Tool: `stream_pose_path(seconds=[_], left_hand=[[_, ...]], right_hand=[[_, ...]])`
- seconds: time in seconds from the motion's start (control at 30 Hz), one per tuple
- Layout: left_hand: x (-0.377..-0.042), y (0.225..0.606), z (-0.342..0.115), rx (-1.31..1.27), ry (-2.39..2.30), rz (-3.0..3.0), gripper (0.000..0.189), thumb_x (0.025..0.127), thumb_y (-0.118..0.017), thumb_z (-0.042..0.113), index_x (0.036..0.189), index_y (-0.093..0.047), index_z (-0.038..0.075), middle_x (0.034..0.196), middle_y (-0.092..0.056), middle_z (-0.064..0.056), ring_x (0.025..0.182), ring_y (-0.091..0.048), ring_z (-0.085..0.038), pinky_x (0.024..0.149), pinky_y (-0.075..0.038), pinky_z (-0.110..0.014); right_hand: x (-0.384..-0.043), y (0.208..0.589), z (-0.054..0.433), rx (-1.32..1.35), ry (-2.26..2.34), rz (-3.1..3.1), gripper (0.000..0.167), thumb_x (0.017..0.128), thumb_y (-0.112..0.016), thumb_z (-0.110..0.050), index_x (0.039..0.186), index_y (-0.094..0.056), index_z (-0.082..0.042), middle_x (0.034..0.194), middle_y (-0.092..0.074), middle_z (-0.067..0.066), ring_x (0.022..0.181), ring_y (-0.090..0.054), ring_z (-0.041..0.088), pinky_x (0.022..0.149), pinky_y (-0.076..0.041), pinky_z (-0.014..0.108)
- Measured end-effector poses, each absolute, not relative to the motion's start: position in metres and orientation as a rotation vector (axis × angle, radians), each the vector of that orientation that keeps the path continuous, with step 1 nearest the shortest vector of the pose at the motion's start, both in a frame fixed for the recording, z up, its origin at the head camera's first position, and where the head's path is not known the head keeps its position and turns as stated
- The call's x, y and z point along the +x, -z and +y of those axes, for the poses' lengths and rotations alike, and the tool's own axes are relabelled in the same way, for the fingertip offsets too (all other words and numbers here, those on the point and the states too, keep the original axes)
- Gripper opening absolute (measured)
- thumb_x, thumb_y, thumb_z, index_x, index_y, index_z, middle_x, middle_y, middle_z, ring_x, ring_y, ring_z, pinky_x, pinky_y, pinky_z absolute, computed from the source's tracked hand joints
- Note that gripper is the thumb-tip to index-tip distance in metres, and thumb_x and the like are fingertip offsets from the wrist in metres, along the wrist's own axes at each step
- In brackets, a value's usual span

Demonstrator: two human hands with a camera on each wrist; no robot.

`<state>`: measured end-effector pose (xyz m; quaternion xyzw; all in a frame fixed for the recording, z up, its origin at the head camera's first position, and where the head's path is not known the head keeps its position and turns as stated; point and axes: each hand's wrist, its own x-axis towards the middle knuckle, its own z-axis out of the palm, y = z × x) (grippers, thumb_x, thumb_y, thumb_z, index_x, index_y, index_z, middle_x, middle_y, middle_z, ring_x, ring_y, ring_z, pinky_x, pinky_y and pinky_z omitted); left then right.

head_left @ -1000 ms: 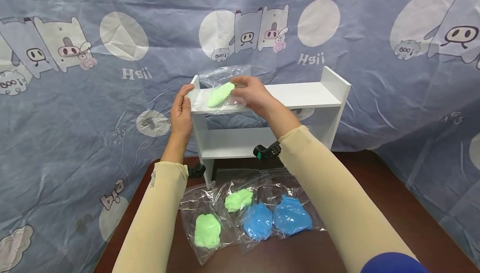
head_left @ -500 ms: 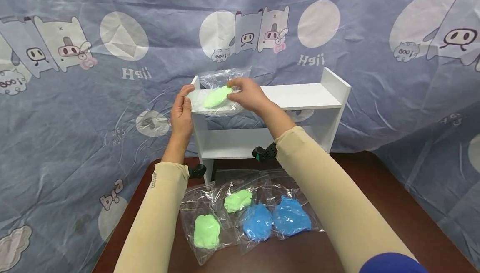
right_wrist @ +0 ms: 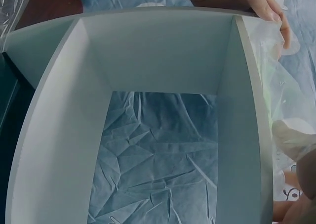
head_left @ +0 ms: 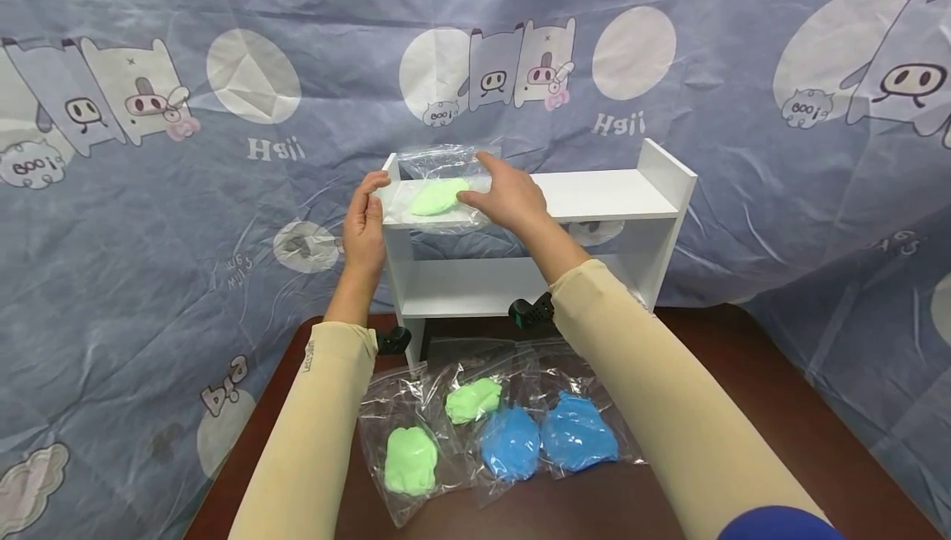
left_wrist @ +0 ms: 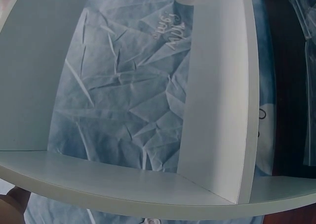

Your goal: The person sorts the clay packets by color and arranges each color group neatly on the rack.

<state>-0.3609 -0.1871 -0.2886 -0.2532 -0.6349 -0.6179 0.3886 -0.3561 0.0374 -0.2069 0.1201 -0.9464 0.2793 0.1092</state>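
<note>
A white two-tier shelf (head_left: 602, 193) stands on the table in the head view. My left hand (head_left: 364, 230) grips its left side panel near the top, fingers over the edge. On the left end of the top board lies a clear zip bag with a flat light-green lump (head_left: 437, 197), like soft clay. My right hand (head_left: 513, 197) is at the bag's right side, thumb and index finger spread apart, thumb tip by the lump's edge. In the right wrist view, the right thumb (right_wrist: 291, 137) overlaps the clear plastic above the board.
On the brown table (head_left: 565, 507) before the shelf lie overlapping clear bags: two with green lumps (head_left: 411, 461) and two with blue lumps (head_left: 579, 433). A blue-grey printed cloth (head_left: 186, 276) hangs close behind the shelf.
The green lump in its bag has been lowered flatter onto the top board. My right thumb and index finger have spread from their pinch on it. My left hand stays on the panel.
</note>
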Motion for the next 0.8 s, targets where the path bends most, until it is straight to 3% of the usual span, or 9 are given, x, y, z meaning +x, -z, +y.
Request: stream_pose_path(seconds=[0.17,0.33,0.43,0.67,0.8], left_hand=[[-0.357,0.286,-0.184,-0.64,1.576,-1.6,0.029,0.106,-0.036,0.0,0.122,-0.055,-0.013,0.142,-0.051,-0.027,0.145,-0.038,-0.035,0.123,-0.027,-0.034],[-0.339,0.276,-0.179,-0.65,1.58,-1.609,0.028,0.105,-0.034,-0.002,0.12,-0.052,-0.018,0.14,-0.048,-0.034,0.144,-0.037,-0.04,0.122,-0.028,-0.035],[-0.335,0.275,-0.178,-0.64,1.587,-1.62,0.028,0.105,-0.034,-0.002,0.12,-0.051,-0.018,0.14,-0.048,-0.033,0.144,-0.037,-0.038,0.122,-0.028,-0.035],[-0.357,0.287,-0.184,-0.634,1.59,-1.598,0.031,0.107,-0.034,0.004,0.123,-0.054,-0.014,0.143,-0.05,-0.026,0.145,-0.038,-0.03,0.122,-0.027,-0.035],[-0.361,0.289,-0.185,-0.644,1.565,-1.591,0.03,0.107,-0.036,0.006,0.122,-0.056,-0.011,0.141,-0.052,-0.024,0.143,-0.042,-0.026,0.121,-0.028,-0.034]], right_hand=[[-0.358,0.208,0.038,0.262,-0.771,-2.802,0.091,0.091,-0.061,-0.06,0.16,-0.02,-0.017,0.157,-0.043,0.011,0.139,-0.046,0.038,0.11,-0.041,0.051],[-0.358,0.208,0.044,0.272,-0.832,-2.767,0.08,0.096,-0.055,-0.057,0.159,-0.025,-0.017,0.158,-0.042,0.009,0.141,-0.044,0.036,0.113,-0.039,0.051],[-0.358,0.208,0.05,0.284,-0.835,-2.722,0.072,0.098,-0.054,-0.053,0.157,-0.031,-0.019,0.157,-0.044,0.005,0.141,-0.046,0.033,0.112,-0.04,0.05],[-0.35,0.211,0.064,0.353,-0.726,-2.568,0.053,0.1,-0.056,-0.045,0.146,-0.049,-0.021,0.145,-0.058,0.005,0.128,-0.057,0.032,0.097,-0.049,0.049],[-0.343,0.208,0.071,0.387,-0.762,-2.518,0.046,0.101,-0.056,-0.038,0.143,-0.053,-0.019,0.146,-0.057,0.005,0.132,-0.054,0.03,0.101,-0.048,0.049]])
